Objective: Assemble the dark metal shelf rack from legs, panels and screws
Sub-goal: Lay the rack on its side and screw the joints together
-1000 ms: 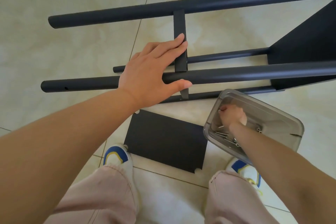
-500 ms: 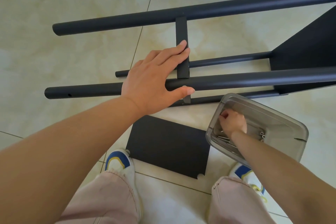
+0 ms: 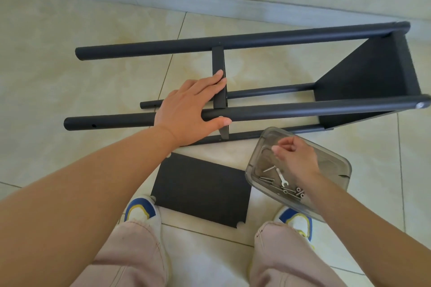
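While the rack (image 3: 256,91) lies on its side on the tiled floor (image 3: 70,77), the left hand (image 3: 189,109) rests on it, fingers straight along the narrow upright panel (image 3: 219,81), thumb (image 3: 221,121) hooked under the near upper leg (image 3: 303,109). Palm covers that leg just left of the panel joint; nothing is gripped, hand flat and relaxed.

Right hand (image 3: 295,157) hovers over the clear plastic box (image 3: 335,163), fingers curled, thumb and forefinger pinching a small silver screw (image 3: 275,148) at the tips. Box sits on the floor just right of the loose panel (image 3: 203,187), near the right shoe (image 3: 296,219), touching or nearly touching the lowest leg (image 3: 256,134).

Rack: four round dark tubes, matte finish, running left to right; far upper leg (image 3: 186,46) well apart from the hand, a thinner-looking far lower leg (image 3: 268,89) passes behind the upright panel. A large dark end panel (image 3: 363,81) is fixed between the legs at the right end. Near upper leg has a small hole (image 3: 94,126) near its left end and a silver fastener (image 3: 421,105) in its right end cap.

Loose panel is flat, rectangular, dark, fine-grained matte surface, notched corners, lying between the shoes and the rack, below the left forearm.

Inside the box: several silver screws (image 3: 265,178), a small flat wrench (image 3: 281,177), a few nuts (image 3: 299,191). Box walls smoky translucent, rounded corners.

Floor tiles glossy beige with thin grout lines. Pale pink trousers (image 3: 130,254), white shoes with blue and yellow trim.
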